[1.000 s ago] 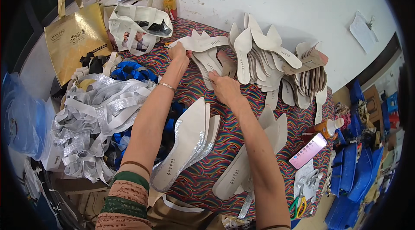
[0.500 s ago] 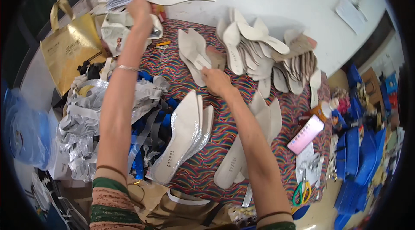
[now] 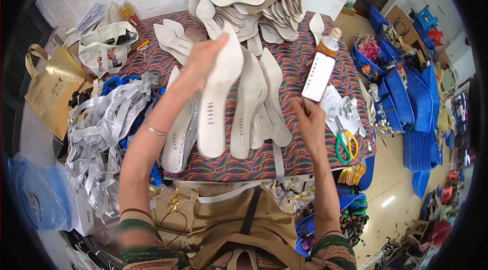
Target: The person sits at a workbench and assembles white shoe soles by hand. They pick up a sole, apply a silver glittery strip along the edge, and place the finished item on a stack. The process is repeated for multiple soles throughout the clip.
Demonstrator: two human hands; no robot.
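Observation:
My left hand (image 3: 204,58) grips a pale shoe insole (image 3: 215,110) near its pointed forefoot, with the wide heel end toward me. Beneath and right of it lie more pale insoles (image 3: 247,112) in a loose fan. To its left are insoles with a silvery glitter edge (image 3: 175,145), partly hidden by my forearm. My right hand (image 3: 310,120) is at the lower end of a phone (image 3: 318,78) with a lit screen. Its fingers are curled together; whether they hold anything is hidden. The phone rests beside an amber drink bottle (image 3: 329,41).
Insole piles (image 3: 244,21) stand along the wall on the patterned cloth (image 3: 320,161). Silver straps (image 3: 109,128) are heaped left, near a gold bag (image 3: 58,92) and a white bag (image 3: 108,46). Scissors (image 3: 346,145) lie at the right edge; blue bins (image 3: 414,97) fill the floor beyond.
My left hand has come from the far left to the middle, with an insole in it. My right hand has left the back insoles and moved right, to the phone. The view has shifted.

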